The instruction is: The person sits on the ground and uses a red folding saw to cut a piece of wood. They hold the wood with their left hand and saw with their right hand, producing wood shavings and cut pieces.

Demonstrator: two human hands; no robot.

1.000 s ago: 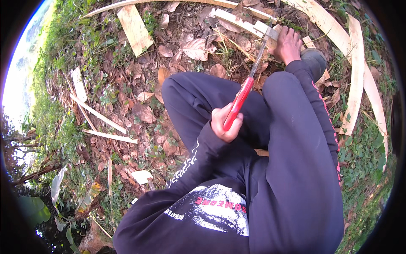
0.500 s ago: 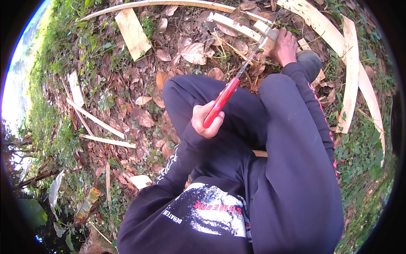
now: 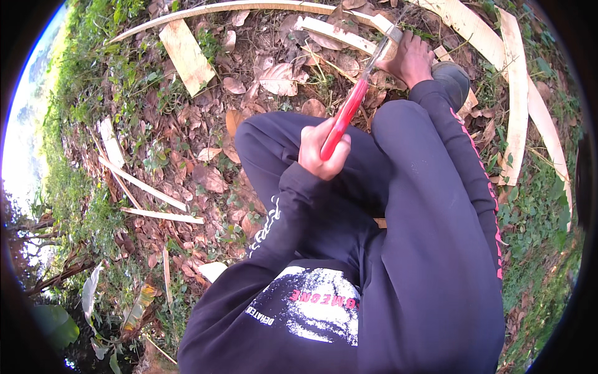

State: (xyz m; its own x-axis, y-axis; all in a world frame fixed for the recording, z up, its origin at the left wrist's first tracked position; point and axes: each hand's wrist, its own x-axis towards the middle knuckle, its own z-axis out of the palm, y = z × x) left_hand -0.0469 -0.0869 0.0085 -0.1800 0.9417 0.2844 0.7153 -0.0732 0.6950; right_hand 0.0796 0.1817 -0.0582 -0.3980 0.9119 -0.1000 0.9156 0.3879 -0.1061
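Observation:
My left hand [image 3: 321, 149] is wrapped round the red handle of a narrow-bladed handsaw [image 3: 346, 115], held above my legs. Its thin metal blade slants away from me and to the right, across a small pale piece of wood [image 3: 393, 37]. The teeth are too small to make out. My right hand [image 3: 412, 61] is closed on that wood near the ground, just right of the blade, with part of the piece hidden by the fingers. A pale wooden strip [image 3: 339, 33] lies just left of the blade.
My shoe [image 3: 451, 84] is close beside my right hand. Long pale boards [image 3: 516, 100] lie at the right, and a curved strip [image 3: 243, 6] arches across the far side. A flat board [image 3: 187, 57] and several thin offcuts [image 3: 143, 183] rest among dry leaves at the left.
My left hand has pushed the saw forward and to the right, bringing the handle closer to the wood. My right hand still grips the wood.

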